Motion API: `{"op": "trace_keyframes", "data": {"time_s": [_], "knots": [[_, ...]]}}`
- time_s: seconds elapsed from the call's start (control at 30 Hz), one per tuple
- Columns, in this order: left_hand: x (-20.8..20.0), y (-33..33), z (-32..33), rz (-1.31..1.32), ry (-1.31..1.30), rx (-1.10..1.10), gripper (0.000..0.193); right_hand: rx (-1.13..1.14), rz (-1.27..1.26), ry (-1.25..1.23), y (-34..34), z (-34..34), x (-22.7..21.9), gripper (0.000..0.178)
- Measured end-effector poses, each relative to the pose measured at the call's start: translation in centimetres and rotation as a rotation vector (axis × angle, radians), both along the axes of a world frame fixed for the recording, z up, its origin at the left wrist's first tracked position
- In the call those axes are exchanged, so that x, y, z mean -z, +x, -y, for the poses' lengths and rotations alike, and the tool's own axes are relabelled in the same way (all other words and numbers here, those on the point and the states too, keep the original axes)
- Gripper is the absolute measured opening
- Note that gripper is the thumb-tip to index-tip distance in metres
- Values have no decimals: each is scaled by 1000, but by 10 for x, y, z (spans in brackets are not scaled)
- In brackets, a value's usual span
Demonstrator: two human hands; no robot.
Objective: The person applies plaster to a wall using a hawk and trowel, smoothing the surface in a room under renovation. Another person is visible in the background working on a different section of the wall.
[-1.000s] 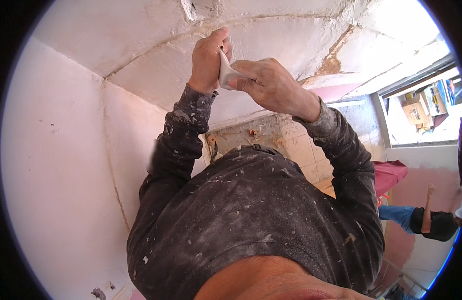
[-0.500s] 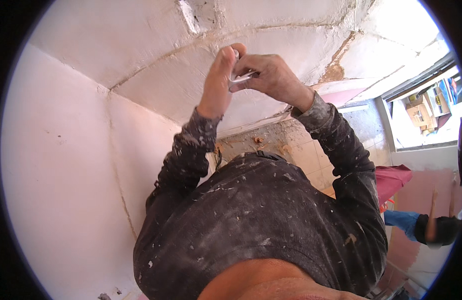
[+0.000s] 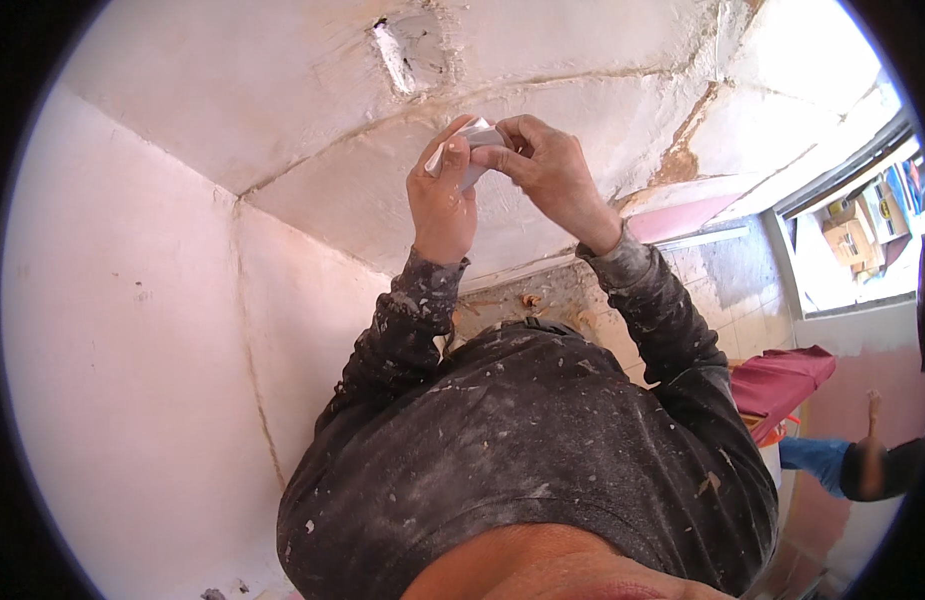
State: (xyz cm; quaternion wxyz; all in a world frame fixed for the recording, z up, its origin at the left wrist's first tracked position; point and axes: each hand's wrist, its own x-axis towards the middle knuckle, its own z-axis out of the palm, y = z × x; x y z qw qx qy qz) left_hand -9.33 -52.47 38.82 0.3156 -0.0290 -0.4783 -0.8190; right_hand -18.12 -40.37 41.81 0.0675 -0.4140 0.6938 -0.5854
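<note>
Small folded white sheet (image 3: pixel 469 150), likely paper or sanding paper, cannot tell which, held up against the white plastered surface (image 3: pixel 312 110) far from the body, just below a rough gouge (image 3: pixel 394 55) in the plaster. Left hand (image 3: pixel 442 195) closed on the sheet, thumb and fingers pinching its left edge; right hand (image 3: pixel 547 170) closed on the right side, fingertips curled over the top fold. Both grips clamped on the same piece, hands touching each other. Since a second ago the hands have drifted right and slightly lower in view, and the sheet, which stood out as a longer strip between them, now shows shorter and more bunched; reads as folding or re-gripping the piece, not yet pressing it flat on the plaster. Dark sleeves (image 3: pixel 412 320) and dark shirt (image 3: pixel 522 450) speckled with white spatter fill the near field. Left: bare white wall (image 3: pixel 132 330) with a corner seam. Far right: cracked plaster with brown stains (image 3: pixel 682 150), pink band (image 3: pixel 682 215) beneath. Right edge: bright window (image 3: pixel 852 240), red cloth (image 3: pixel 782 380) over something, another person's arm and blue clothing (image 3: pixel 842 465) low right, well apart from the work.
</note>
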Motion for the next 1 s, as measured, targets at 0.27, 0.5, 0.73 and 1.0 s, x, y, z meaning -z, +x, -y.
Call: {"op": "trace_keyframes", "data": {"time_s": [0.27, 0.5, 0.73, 1.0], "knots": [[1, -17, 11, -23, -170, -369, 39, 23, -341, -14, -15, 14, -23, 24], [-16, -12, 54, 55, -199, -174, 31, -180, -385, 86, -42, 32, -60, 29], [-29, -13, 42, 171, -66, -194, 35, -359, 12, 107, -29, 27, -58, 32], [-18, -20, 59, 46, 435, 969, 24, -321, -713, -3, -55, 30, -66, 33]]}}
